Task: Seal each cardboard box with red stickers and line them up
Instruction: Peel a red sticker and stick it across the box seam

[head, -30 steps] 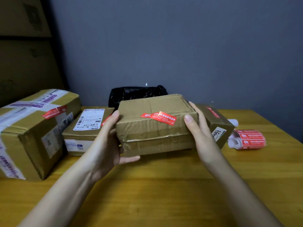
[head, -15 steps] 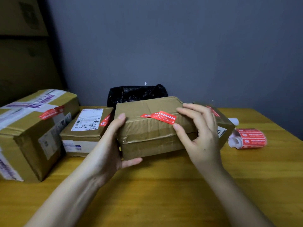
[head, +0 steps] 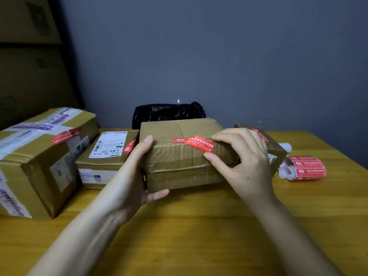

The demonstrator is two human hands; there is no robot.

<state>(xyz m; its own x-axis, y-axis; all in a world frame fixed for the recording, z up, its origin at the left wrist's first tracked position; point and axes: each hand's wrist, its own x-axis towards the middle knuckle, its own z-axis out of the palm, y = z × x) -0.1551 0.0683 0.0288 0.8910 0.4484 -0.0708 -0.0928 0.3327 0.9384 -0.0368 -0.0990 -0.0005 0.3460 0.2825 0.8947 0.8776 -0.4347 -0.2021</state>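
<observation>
A brown taped cardboard box (head: 179, 166) stands on the wooden table (head: 199, 226) in the middle, with a red sticker (head: 193, 142) across its top front edge. My left hand (head: 131, 176) grips the box's left end, fingers up the side and thumb beneath the front. My right hand (head: 245, 162) curls over the top front edge at the sticker's right end, thumb on the front face. To the left are a large box (head: 39, 156) and a flat box (head: 107, 162), each with a red sticker. A fourth stickered box (head: 276, 150) sits behind my right hand.
A roll of red stickers (head: 304, 168) lies on its side at the right of the table. A black plastic bag (head: 169, 112) sits against the grey wall behind the boxes. Stacked cartons stand in the dark far left corner.
My right hand has left the box's right end and come onto the top front edge by the sticker. The box has settled lower on the table. My left hand kept its hold.
</observation>
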